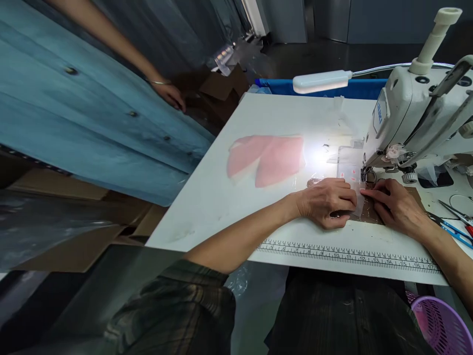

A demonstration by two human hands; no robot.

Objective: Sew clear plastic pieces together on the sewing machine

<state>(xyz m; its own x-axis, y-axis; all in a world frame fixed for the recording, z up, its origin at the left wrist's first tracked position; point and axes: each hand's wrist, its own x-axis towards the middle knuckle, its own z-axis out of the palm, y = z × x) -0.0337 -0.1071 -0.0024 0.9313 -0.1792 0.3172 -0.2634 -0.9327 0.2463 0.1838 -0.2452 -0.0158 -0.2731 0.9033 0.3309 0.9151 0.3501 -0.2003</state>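
A piece of clear plastic with small pink marks (347, 165) lies flat beside the needle of a white sewing machine (393, 106). My left hand (328, 202) rests on its near part with fingers curled, gripping the plastic. From the other side, my right hand (397, 204) pinches the right edge close to the presser foot (365, 172), index finger stretched toward it. The thumb's contact is partly hidden. Beneath both hands shows a brown patch (371, 212) on the machine bed.
Pink fabric pieces (279, 160) lie left on the white table (221, 212). A ruler strip (332, 251) runs along the front edge. Blue-handled scissors (453, 229) lie at right. A lamp (321, 81) hangs behind. A person in blue (111, 108) stands at left; a purple basket (441, 323) sits below.
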